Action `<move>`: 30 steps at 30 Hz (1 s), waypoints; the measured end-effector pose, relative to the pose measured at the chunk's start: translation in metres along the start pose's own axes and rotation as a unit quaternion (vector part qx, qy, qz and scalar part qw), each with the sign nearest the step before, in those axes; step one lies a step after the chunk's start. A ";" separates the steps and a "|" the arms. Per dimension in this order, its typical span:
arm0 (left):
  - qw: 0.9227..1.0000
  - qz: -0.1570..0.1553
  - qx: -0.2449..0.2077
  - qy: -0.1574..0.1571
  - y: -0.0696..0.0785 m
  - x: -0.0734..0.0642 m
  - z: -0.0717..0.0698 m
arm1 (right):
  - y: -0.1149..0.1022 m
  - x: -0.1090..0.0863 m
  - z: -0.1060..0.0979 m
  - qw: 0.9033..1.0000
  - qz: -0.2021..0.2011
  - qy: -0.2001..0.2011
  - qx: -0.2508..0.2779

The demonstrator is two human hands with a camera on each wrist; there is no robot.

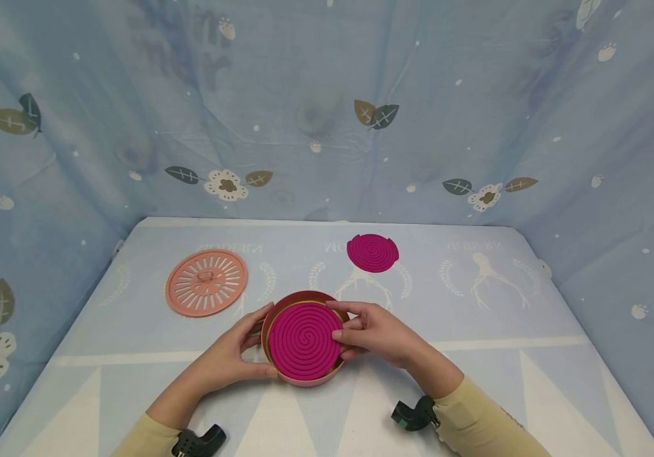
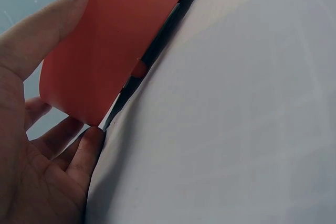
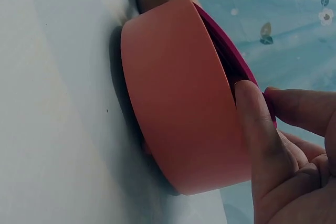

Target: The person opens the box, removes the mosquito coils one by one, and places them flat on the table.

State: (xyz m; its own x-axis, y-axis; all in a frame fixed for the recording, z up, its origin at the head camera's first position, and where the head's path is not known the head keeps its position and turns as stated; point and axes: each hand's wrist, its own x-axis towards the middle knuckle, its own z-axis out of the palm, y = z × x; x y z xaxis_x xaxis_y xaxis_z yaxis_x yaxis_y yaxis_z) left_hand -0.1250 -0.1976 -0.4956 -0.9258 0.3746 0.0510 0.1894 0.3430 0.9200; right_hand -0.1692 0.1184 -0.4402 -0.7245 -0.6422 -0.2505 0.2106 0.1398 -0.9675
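Note:
A magenta spiral mosquito coil point(image 1: 304, 340) lies over the mouth of a round pink coil holder point(image 1: 303, 383) near the table's middle. My left hand point(image 1: 226, 360) grips the holder's side, with its thumb near the front and its fingers behind, as the left wrist view shows on the smooth wall point(image 2: 118, 40). At the holder's right rim, my right hand point(image 1: 377, 331) pinches the edge of the coil between thumb and fingers. In the right wrist view the coil point(image 3: 231, 45) is tilted, with a dark gap between it and the holder's rim. The holder's inside is mostly hidden.
The pink slotted lid point(image 1: 206, 283) with a small central knob lies behind and left of the holder. Farther back, right of centre, lies a second magenta coil point(image 1: 373, 252). A patterned blue curtain point(image 1: 327, 127) surrounds the table's back and sides.

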 end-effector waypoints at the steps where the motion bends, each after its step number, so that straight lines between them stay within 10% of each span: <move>1: 1.000 0.001 -0.002 0.000 0.000 0.000 0.000 | 0.000 0.000 0.000 1.000 0.000 0.001 -0.002; 30: 1.000 0.008 0.002 -0.003 -0.001 -0.001 -0.001 | 0.005 -0.003 -0.002 0.999 -0.019 0.026 0.003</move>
State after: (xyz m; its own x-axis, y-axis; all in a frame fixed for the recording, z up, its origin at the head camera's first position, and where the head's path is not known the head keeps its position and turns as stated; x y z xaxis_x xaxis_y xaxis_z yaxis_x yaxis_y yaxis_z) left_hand -0.1248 -0.1985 -0.4959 -0.9207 0.3853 0.0624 0.2047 0.3405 0.9177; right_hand -0.1675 0.1226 -0.4444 -0.7647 -0.6071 -0.2160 0.1870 0.1117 -0.9760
